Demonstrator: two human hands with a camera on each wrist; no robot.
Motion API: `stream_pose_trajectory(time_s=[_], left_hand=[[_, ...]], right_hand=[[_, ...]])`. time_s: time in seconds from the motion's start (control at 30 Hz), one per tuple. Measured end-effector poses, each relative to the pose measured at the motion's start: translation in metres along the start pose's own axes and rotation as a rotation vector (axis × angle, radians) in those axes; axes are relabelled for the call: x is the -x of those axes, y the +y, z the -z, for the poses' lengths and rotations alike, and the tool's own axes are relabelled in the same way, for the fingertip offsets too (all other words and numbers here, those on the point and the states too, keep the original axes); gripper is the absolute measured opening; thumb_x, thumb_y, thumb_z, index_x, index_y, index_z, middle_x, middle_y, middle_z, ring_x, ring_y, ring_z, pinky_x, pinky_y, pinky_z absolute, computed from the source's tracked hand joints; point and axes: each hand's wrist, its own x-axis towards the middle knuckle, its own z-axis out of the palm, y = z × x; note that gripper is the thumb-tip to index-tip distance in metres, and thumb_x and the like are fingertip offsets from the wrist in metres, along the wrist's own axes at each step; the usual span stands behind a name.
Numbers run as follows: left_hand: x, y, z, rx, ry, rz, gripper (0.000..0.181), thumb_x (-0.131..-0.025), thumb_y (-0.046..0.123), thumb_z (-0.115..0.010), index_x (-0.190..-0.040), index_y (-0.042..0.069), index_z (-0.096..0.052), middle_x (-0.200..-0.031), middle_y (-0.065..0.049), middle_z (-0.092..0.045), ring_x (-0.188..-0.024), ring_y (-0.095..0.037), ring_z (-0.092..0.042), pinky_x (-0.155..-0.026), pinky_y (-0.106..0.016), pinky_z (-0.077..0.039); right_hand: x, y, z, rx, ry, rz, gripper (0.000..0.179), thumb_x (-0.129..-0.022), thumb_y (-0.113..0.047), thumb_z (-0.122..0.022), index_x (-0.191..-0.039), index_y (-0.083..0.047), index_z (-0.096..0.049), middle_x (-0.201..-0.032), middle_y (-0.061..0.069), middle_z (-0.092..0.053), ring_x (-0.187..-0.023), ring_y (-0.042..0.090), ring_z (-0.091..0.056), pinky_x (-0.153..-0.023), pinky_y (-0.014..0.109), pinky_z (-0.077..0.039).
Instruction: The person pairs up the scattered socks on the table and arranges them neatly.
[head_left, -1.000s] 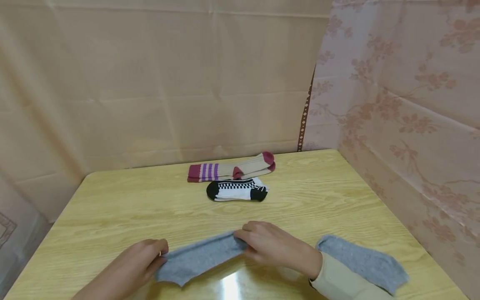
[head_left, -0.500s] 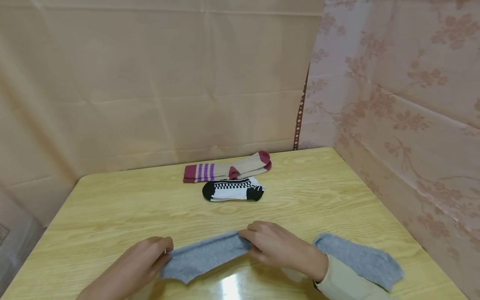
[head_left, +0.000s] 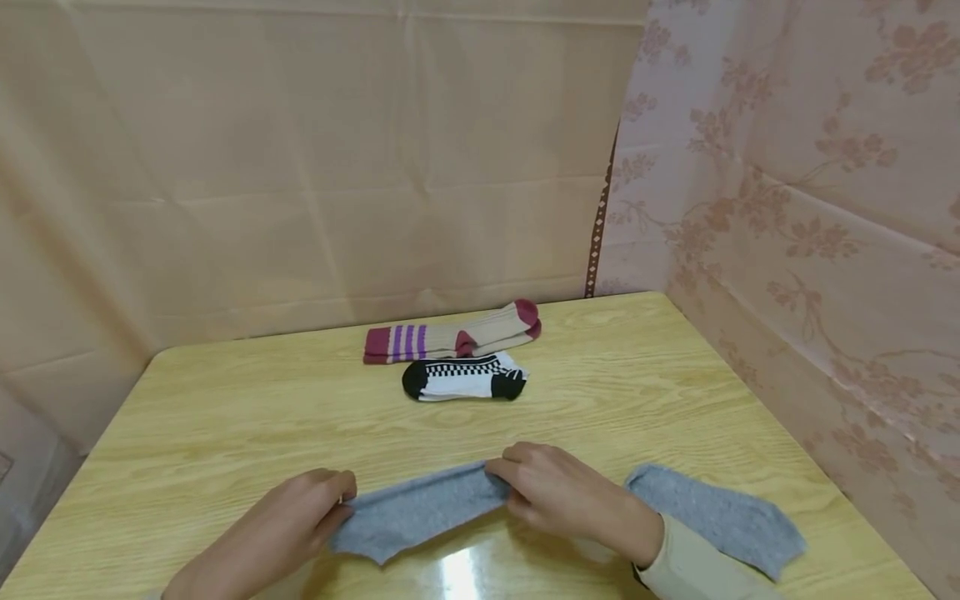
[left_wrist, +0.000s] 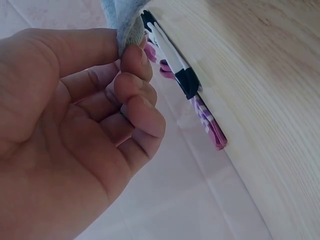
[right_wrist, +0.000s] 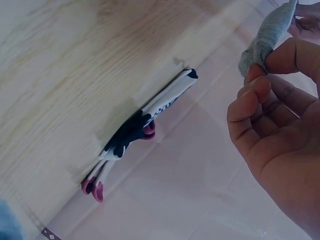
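A grey sock (head_left: pixel 423 510) is stretched between my two hands over the near part of the table. My left hand (head_left: pixel 288 525) pinches its left end between thumb and forefinger, as the left wrist view shows up close on the sock's edge (left_wrist: pixel 129 25). With thumb and fingertips, my right hand (head_left: pixel 558 492) pinches the other end, bunched a little in the right wrist view, where the sock (right_wrist: pixel 267 37) rises past the fingers. Another grey sock (head_left: pixel 720 517) lies flat on the table to the right, partly behind the right sleeve.
Farther back on the wood-grain table (head_left: pixel 262 417) lie black-and-white checkered socks (head_left: pixel 465 379). Right behind them is a beige pair of socks (head_left: pixel 450 333) with maroon ends and purple stripes. A beige curtain (head_left: pixel 322 167) hangs behind the table, and a flowered pink cloth (head_left: pixel 810 208) on the right.
Both hands and the stretched sock have shifted slightly right in the head view, while the table and the other socks have shifted slightly left. The grip stays the same.
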Motion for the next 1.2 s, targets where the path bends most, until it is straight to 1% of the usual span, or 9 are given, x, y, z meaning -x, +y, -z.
stream_pose_trajectory(time_s=[0.13,0.37,0.5,0.6,0.83,0.93,1.07,1.2], left_hand=[[-0.003,0.001,-0.002,0.008,-0.011,-0.007,0.02,-0.092,0.006,-0.068,-0.082,0.021,-0.06,-0.07,0.017,-0.049,-0.061,0.001,-0.043,-0.055,-0.021,-0.041],[-0.008,0.005,-0.006,-0.022,0.014,-0.049,0.02,-0.092,0.007,-0.069,-0.081,0.02,-0.059,-0.071,0.017,-0.048,-0.063,0.001,-0.043,-0.056,-0.021,-0.041],[-0.012,0.008,-0.007,-0.006,-0.002,-0.057,0.016,-0.092,0.007,-0.069,-0.085,0.019,-0.062,-0.073,0.017,-0.051,-0.064,0.001,-0.045,-0.057,-0.021,-0.043],[-0.014,0.011,-0.009,-0.001,-0.002,-0.08,0.014,-0.093,0.007,-0.068,-0.087,0.018,-0.063,-0.074,0.018,-0.052,-0.065,0.001,-0.045,-0.058,-0.021,-0.044],[-0.022,0.014,-0.015,-0.009,0.0,-0.126,0.015,-0.093,0.008,-0.069,-0.086,0.019,-0.061,-0.073,0.019,-0.048,-0.065,0.0,-0.043,-0.058,-0.02,-0.042],[-0.026,0.016,-0.018,-0.015,0.016,-0.157,0.016,-0.093,0.008,-0.069,-0.085,0.019,-0.06,-0.073,0.018,-0.047,-0.064,0.0,-0.043,-0.058,-0.019,-0.043],[-0.031,0.017,-0.021,-0.009,0.048,-0.2,0.018,-0.092,0.007,-0.07,-0.084,0.019,-0.059,-0.072,0.018,-0.046,-0.064,0.0,-0.042,-0.058,-0.019,-0.042],[-0.036,0.018,-0.025,-0.025,0.068,-0.23,0.02,-0.091,0.006,-0.07,-0.082,0.019,-0.058,-0.07,0.018,-0.044,-0.063,0.0,-0.041,-0.057,-0.018,-0.041]], right_hand=[[0.002,0.002,0.0,0.0,-0.004,-0.012,0.035,-0.082,-0.004,-0.067,-0.116,-0.005,-0.068,-0.09,-0.002,-0.063,-0.079,0.004,-0.054,-0.068,0.02,-0.049],[0.008,0.004,0.001,0.003,0.012,-0.03,0.034,-0.081,-0.005,-0.067,-0.115,-0.006,-0.068,-0.086,-0.003,-0.06,-0.074,0.002,-0.05,-0.065,0.02,-0.047],[0.014,0.005,0.002,0.023,0.028,-0.036,0.035,-0.079,-0.005,-0.068,-0.114,-0.006,-0.068,-0.086,-0.003,-0.06,-0.074,0.004,-0.051,-0.065,0.021,-0.048],[0.018,0.006,0.004,0.024,0.031,-0.048,0.035,-0.079,-0.005,-0.068,-0.114,-0.006,-0.068,-0.086,-0.002,-0.06,-0.074,0.005,-0.052,-0.065,0.022,-0.048],[0.025,0.01,0.008,0.023,0.019,-0.095,0.034,-0.08,-0.004,-0.068,-0.113,-0.006,-0.07,-0.088,-0.002,-0.063,-0.076,0.005,-0.055,-0.065,0.023,-0.049],[0.028,0.012,0.01,0.034,0.035,-0.107,0.034,-0.079,-0.003,-0.068,-0.112,-0.006,-0.071,-0.088,-0.002,-0.063,-0.076,0.005,-0.056,-0.065,0.023,-0.05],[0.032,0.015,0.011,0.054,0.064,-0.097,0.035,-0.076,-0.002,-0.069,-0.11,-0.006,-0.071,-0.085,-0.003,-0.062,-0.074,0.005,-0.055,-0.064,0.024,-0.05],[0.036,0.018,0.011,0.072,0.065,-0.088,0.035,-0.074,-0.003,-0.07,-0.109,-0.006,-0.071,-0.084,-0.003,-0.061,-0.073,0.006,-0.054,-0.063,0.024,-0.048]])
